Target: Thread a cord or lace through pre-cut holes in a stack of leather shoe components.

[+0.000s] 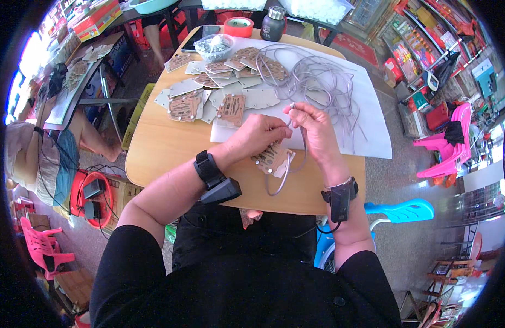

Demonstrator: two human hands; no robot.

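Observation:
My left hand [262,134] is closed at the near part of the table, its fingers pinched at the top edge of a small brown printed card [270,158]. Small white studs dot that card, and a grey-lilac cord [278,191] loops below it. Beside it on the right, my right hand [314,127] is raised, thumb and fingers pinching the cord; the exact tip is too small to make out. Beyond my hands lies a loose tangle of the same cord [318,76]. To its left are piled several brown and grey cards [230,109], some with white studs.
A white sheet [373,123] covers part of the wooden table [148,147]. At the far side stand a clear bowl of small pieces [215,49], a red tape roll [239,27] and a dark flask [273,24]. Another person [39,142] sits left; a blue seat [403,210] stands right.

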